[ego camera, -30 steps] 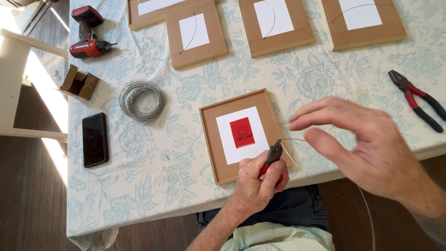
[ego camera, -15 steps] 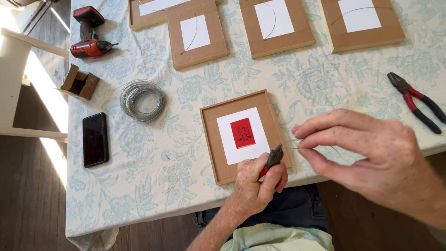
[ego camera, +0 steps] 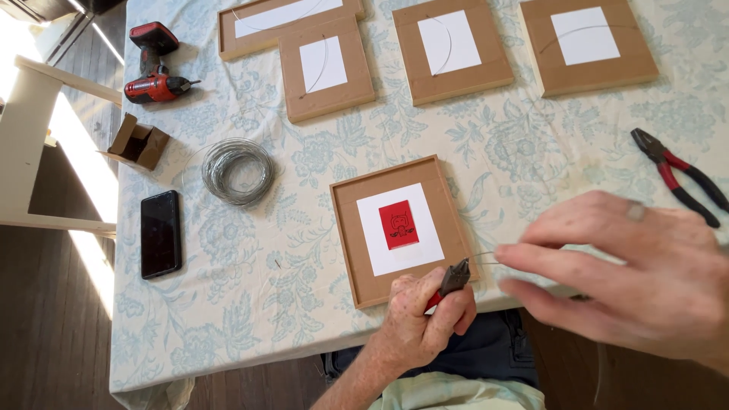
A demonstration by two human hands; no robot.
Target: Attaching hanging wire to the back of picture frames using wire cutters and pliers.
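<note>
A brown square frame back point(ego camera: 401, 228) with a white sheet and a small red card lies face down near the table's front edge. My left hand point(ego camera: 425, 315) grips small red-handled pliers point(ego camera: 453, 279) whose jaws sit at the frame's lower right corner. A thin wire point(ego camera: 482, 258) runs from the jaws to my right hand point(ego camera: 630, 277), which pinches it between thumb and forefinger just right of the frame.
Several more frame backs point(ego camera: 326, 67) lie along the far side. A wire coil point(ego camera: 238, 171), a black phone point(ego camera: 161, 233), a small cardboard box point(ego camera: 138, 142) and a red drill point(ego camera: 156, 67) sit left. Red-handled pliers point(ego camera: 678, 182) lie right. A white chair point(ego camera: 30, 137) stands beside the table.
My right hand has drawn in toward the frame's corner and closed its fingertips on the wire. My left hand has stayed put with the pliers.
</note>
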